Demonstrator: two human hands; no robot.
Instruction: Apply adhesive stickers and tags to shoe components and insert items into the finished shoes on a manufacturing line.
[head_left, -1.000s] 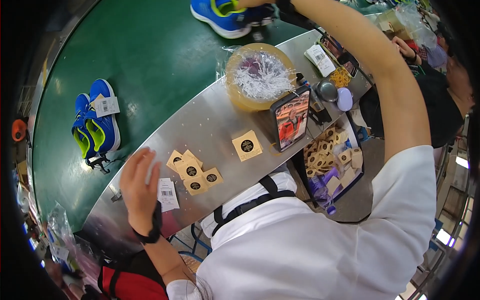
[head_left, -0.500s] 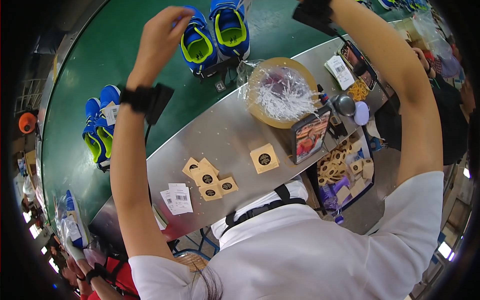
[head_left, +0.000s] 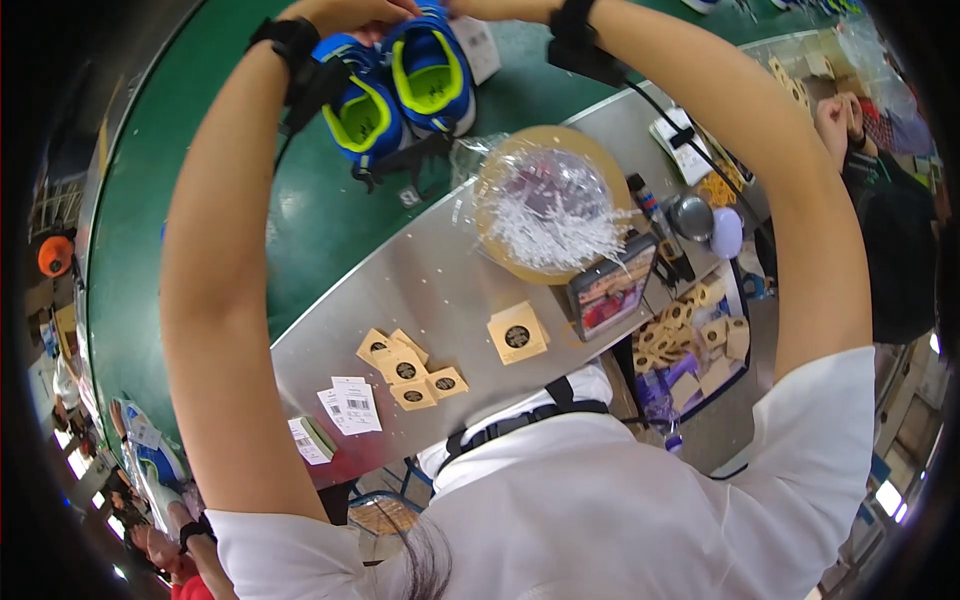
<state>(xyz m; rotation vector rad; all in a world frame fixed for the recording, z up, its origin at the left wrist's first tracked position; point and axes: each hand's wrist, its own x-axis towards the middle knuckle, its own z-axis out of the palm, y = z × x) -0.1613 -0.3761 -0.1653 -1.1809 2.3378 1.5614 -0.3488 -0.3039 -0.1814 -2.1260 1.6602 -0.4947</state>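
A pair of blue sneakers with lime-green lining stands at the far edge of view on the green surface: the left sneaker [head_left: 362, 122] and the right sneaker [head_left: 432, 78]. Over their front straps, my left hand [head_left: 352, 12] has its fingers bent together, and what they pinch is hidden. My right hand [head_left: 468, 8] reaches in beside the right sneaker; its fingers are cut off by the upper edge. A white tag [head_left: 480, 48] hangs against that sneaker's right side. A dark strip with a small tag [head_left: 408, 196] lies at the heels.
On the metal ledge [head_left: 440, 300] are a round tub [head_left: 530, 265] of white tag strings, a propped phone [head_left: 615, 290], kraft cards [head_left: 405, 370] and white labels [head_left: 350, 405]. A bin [head_left: 742, 370] of tan pieces sits below. Co-workers' hands [head_left: 832, 120] show at right.
Both hands have come in toward the sneakers' straps, the left from beside them, the right from beyond the upper edge. The view shifted slightly; my left arm now covers another pair at left.
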